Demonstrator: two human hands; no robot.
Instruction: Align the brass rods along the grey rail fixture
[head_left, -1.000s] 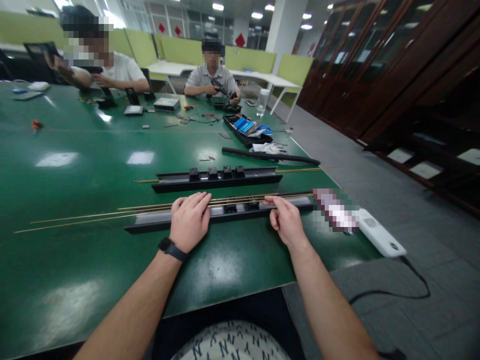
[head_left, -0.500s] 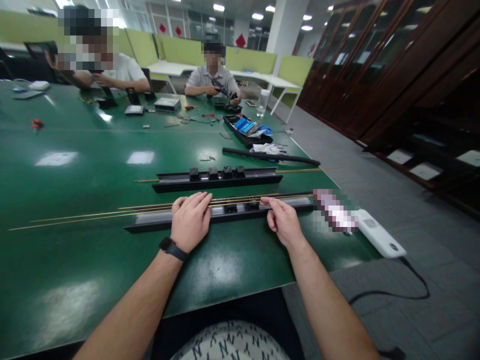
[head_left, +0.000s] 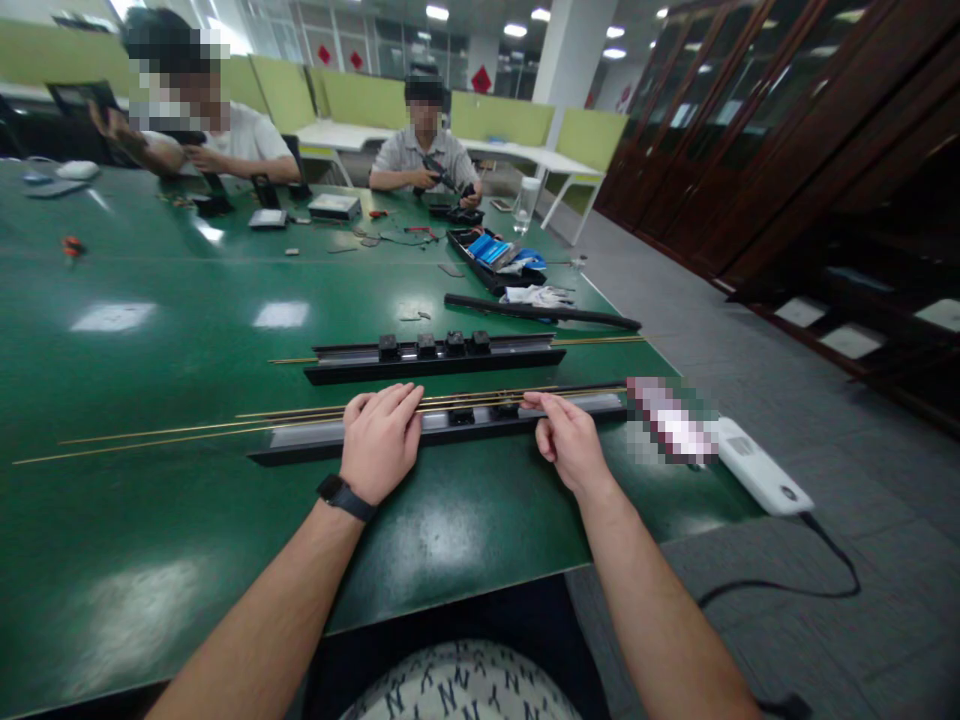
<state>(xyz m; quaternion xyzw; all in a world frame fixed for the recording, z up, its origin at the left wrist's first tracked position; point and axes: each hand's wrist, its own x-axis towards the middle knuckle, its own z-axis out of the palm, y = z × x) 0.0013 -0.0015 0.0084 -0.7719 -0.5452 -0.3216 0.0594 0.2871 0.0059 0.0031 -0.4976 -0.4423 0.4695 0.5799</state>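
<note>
A long black rail [head_left: 465, 423] lies across the green table [head_left: 150, 340] in front of me, with thin brass rods [head_left: 187, 430] running along it and sticking out far to the left. My left hand [head_left: 380, 440] rests flat on the rail and rods, fingers together and stretched out. My right hand [head_left: 568, 438] pinches a brass rod at the rail's right part, its fingers curled. A second black rail [head_left: 435, 357] with several black blocks on it lies just behind.
A white device [head_left: 757, 478] with a black cable hangs over the table's right edge. Farther back lie a black bar [head_left: 540, 312], a tool tray [head_left: 491, 258] and a bottle [head_left: 526, 205]. Two people sit working at the far side.
The brass rod has slid a little to the left, its left tip now farther out. My right hand has shifted slightly left along the rail. My left hand has stayed put.
</note>
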